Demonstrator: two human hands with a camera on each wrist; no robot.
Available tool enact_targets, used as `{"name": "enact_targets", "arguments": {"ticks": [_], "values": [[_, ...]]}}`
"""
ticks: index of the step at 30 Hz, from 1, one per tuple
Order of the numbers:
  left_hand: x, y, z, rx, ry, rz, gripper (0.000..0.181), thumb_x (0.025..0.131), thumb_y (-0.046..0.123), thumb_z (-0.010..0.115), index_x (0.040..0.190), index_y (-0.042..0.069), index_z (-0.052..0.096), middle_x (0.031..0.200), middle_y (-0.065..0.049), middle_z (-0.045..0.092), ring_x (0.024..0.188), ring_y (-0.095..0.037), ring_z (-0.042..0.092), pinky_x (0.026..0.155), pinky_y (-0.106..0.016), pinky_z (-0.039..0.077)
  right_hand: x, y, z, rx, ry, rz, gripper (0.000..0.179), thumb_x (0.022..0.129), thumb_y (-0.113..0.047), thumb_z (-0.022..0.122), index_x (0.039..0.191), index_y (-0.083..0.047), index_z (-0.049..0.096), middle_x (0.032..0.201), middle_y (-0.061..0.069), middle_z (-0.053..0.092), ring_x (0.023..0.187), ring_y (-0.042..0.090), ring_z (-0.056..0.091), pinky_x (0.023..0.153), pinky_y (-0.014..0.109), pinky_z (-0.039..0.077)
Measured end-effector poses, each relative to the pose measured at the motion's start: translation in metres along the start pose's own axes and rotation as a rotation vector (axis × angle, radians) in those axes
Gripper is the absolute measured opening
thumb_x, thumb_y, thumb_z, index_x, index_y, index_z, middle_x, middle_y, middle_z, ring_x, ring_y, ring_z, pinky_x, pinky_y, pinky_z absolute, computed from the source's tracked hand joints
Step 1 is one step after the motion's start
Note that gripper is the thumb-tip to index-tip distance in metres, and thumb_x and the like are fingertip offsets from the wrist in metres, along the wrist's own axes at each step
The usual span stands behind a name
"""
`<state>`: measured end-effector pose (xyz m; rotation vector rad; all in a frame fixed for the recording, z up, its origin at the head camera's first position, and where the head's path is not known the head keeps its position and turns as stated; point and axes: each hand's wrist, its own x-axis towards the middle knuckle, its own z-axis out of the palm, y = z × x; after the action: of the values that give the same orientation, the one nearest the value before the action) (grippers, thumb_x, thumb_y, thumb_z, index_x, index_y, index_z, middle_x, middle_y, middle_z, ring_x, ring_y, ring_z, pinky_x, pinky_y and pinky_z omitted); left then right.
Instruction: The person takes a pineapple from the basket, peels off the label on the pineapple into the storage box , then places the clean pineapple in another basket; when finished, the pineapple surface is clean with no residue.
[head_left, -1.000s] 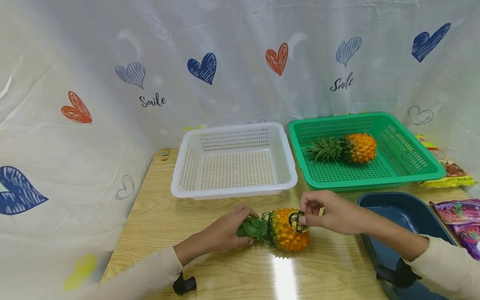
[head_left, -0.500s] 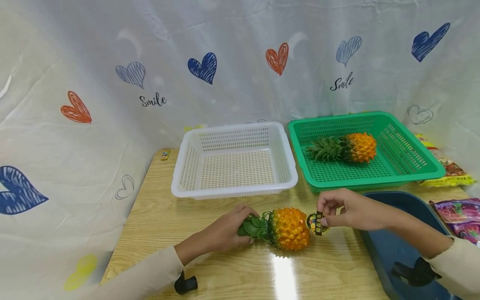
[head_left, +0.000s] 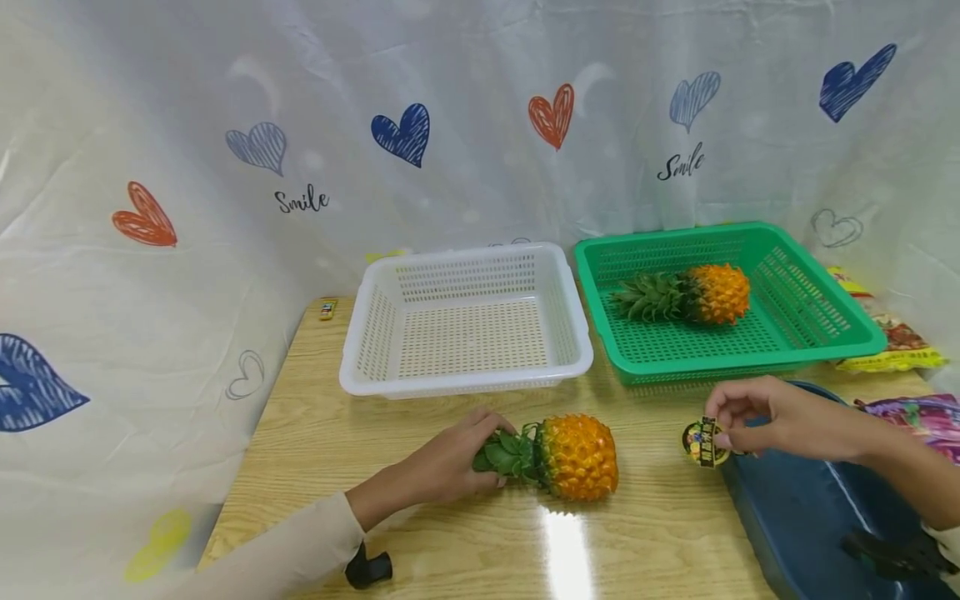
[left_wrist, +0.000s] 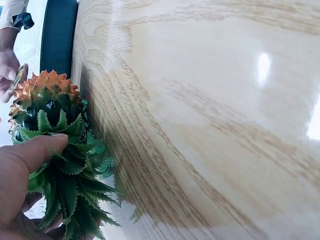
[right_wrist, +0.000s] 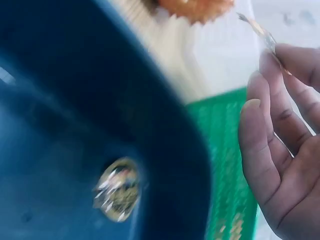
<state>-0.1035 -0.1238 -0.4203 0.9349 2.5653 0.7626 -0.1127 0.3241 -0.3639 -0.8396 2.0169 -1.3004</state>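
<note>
A pineapple (head_left: 581, 458) with orange skin lies on its side on the wooden table (head_left: 660, 517). My left hand (head_left: 450, 460) grips it by its green leaves; in the left wrist view the thumb (left_wrist: 52, 145) presses on them from above. To the right of the fruit, my right hand (head_left: 787, 421) pinches a round black-and-gold label (head_left: 702, 442) between thumb and fingers, by the near left corner of a dark blue bin (head_left: 757, 517). The right wrist view shows that label (right_wrist: 265, 36) edge-on. Inside the bin lies another round gold label (right_wrist: 120, 192), slightly blurred.
A white basket (head_left: 465, 386) stands behind the left hand. Beside it, a green basket (head_left: 750, 365) contains a second pineapple (head_left: 720, 294). Coloured packets (head_left: 900, 358) lie at the right, and a tiny yellow packet (head_left: 327, 309) is at the table's back left.
The label has come off the pineapple and moved right with my right hand, to the bin's edge. My left hand and the pineapple have stayed in place.
</note>
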Motion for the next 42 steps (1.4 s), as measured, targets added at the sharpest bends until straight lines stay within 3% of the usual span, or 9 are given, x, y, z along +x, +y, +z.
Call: {"name": "enact_targets", "arguments": {"ticks": [7, 13, 19, 34, 39, 42], "values": [[0.000, 0.000, -0.001, -0.012, -0.009, -0.002, 0.052, 0.089, 0.023, 0.077, 0.134, 0.023, 0.051, 0.137, 0.001, 0.047, 0.106, -0.012, 0.059, 0.084, -0.026, 0.052, -0.023, 0.026, -0.011, 0.071, -0.013, 0.009, 0.016, 0.101, 0.007, 0.050, 0.113, -0.001, 0.057, 0.088, 0.015, 0.065, 0.069, 0.027, 0.055, 0.055, 0.038, 0.046], [0.000, -0.001, -0.002, -0.025, -0.017, -0.008, 0.052, 0.090, 0.023, 0.077, 0.135, 0.023, 0.051, 0.137, 0.001, 0.047, 0.106, -0.012, 0.059, 0.084, -0.026, 0.052, -0.036, 0.040, -0.023, 0.159, -0.079, 0.038, 0.018, 0.102, 0.009, 0.045, 0.117, 0.004, 0.054, 0.094, 0.015, 0.065, 0.072, 0.030, 0.055, 0.058, 0.040, 0.046], [0.001, -0.002, -0.001, -0.021, -0.018, -0.008, 0.053, 0.090, 0.023, 0.077, 0.135, 0.024, 0.050, 0.137, 0.002, 0.047, 0.107, -0.012, 0.058, 0.083, -0.026, 0.052, -0.046, 0.049, -0.031, 0.263, -0.132, 0.132, 0.018, 0.104, 0.006, 0.043, 0.119, 0.008, 0.053, 0.093, 0.013, 0.062, 0.070, 0.035, 0.045, 0.057, 0.041, 0.041], [0.001, -0.003, -0.002, -0.050, -0.033, 0.001, 0.053, 0.091, 0.024, 0.076, 0.136, 0.024, 0.049, 0.140, 0.001, 0.045, 0.107, -0.012, 0.059, 0.083, -0.025, 0.053, -0.049, 0.067, -0.026, 0.386, -0.304, 0.200, 0.018, 0.099, 0.010, 0.042, 0.115, 0.015, 0.049, 0.087, 0.031, 0.046, 0.068, 0.040, 0.034, 0.053, 0.044, 0.035], [0.000, -0.003, -0.002, -0.056, -0.043, -0.004, 0.052, 0.091, 0.024, 0.076, 0.136, 0.025, 0.049, 0.141, 0.000, 0.045, 0.108, -0.012, 0.059, 0.083, -0.025, 0.053, -0.047, 0.070, -0.023, 0.382, -0.326, 0.208, 0.016, 0.099, 0.011, 0.042, 0.113, 0.016, 0.048, 0.087, 0.032, 0.044, 0.065, 0.039, 0.032, 0.049, 0.044, 0.031], [0.001, -0.004, -0.003, -0.057, -0.042, -0.001, 0.052, 0.091, 0.024, 0.076, 0.136, 0.025, 0.049, 0.140, 0.000, 0.045, 0.108, -0.012, 0.058, 0.084, -0.025, 0.052, -0.047, 0.072, -0.022, 0.371, -0.321, 0.241, 0.016, 0.100, 0.009, 0.043, 0.112, 0.016, 0.050, 0.085, 0.031, 0.045, 0.062, 0.032, 0.034, 0.048, 0.041, 0.031]]}}
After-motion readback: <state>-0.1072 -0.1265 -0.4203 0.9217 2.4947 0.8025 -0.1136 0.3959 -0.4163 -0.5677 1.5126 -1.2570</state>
